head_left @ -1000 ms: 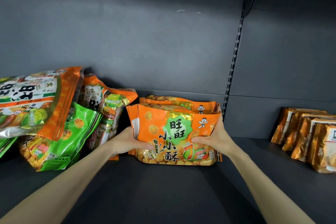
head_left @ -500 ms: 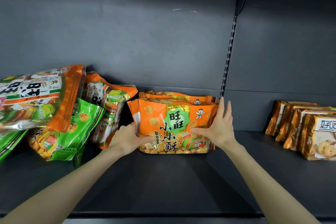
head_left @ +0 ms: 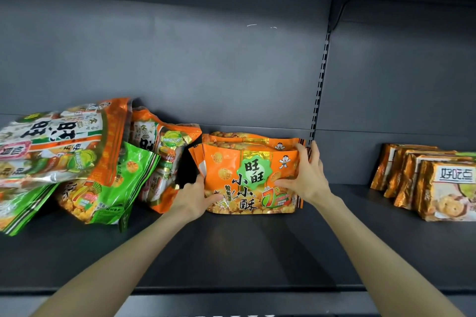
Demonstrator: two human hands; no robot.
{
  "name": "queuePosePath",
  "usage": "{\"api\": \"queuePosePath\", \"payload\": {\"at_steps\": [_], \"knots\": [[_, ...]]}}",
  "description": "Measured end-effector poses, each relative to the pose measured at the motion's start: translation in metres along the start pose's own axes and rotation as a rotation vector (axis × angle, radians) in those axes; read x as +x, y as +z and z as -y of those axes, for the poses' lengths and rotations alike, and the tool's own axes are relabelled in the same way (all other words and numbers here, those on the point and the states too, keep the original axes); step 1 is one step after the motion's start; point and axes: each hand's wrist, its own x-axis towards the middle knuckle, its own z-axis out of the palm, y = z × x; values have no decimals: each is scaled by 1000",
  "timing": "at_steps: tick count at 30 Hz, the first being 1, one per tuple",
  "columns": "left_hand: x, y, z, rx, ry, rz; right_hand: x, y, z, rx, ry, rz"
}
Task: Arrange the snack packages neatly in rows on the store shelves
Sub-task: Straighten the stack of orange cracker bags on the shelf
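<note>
A short row of orange snack packages (head_left: 247,177) stands upright on the dark shelf (head_left: 231,247), near the back panel. My left hand (head_left: 195,195) holds the row's left side, thumb across the front pack's lower corner. My right hand (head_left: 306,175) holds the right side, thumb on the front face and fingers curled over the top right corner. Left of the row lies a leaning heap: an orange pack (head_left: 159,152), a green pack (head_left: 108,188) and a large orange-and-white bag (head_left: 56,144) on top.
A row of gold-wrapped cookie packages (head_left: 427,180) stands at the far right of the shelf. A slotted upright (head_left: 319,85) divides the back panel just behind my right hand. The shelf's front edge (head_left: 231,291) runs below my forearms.
My right hand's fingers, spread straight along the row's right side half a second ago, now curl over its top corner. The row sits slightly further back than one second ago.
</note>
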Motion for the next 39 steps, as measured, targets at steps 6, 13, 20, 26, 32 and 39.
{"api": "queuePosePath", "payload": {"at_steps": [6,13,20,26,32,39], "knots": [[-7,-21,-2,269,-4,-45,-2,-17,11,-200,51,114],[-17,-56,-12,397,144,48,-2,-52,39,-285,56,212],[-36,-115,-30,324,242,-15,-13,-81,79,-149,-166,207],[-69,-170,-34,459,259,-196,-24,-93,127,-128,-341,206],[-114,-207,-10,524,155,-303,-38,-82,175,-107,-479,210],[-158,-225,47,530,23,-305,-58,-41,235,-66,-584,300]]}}
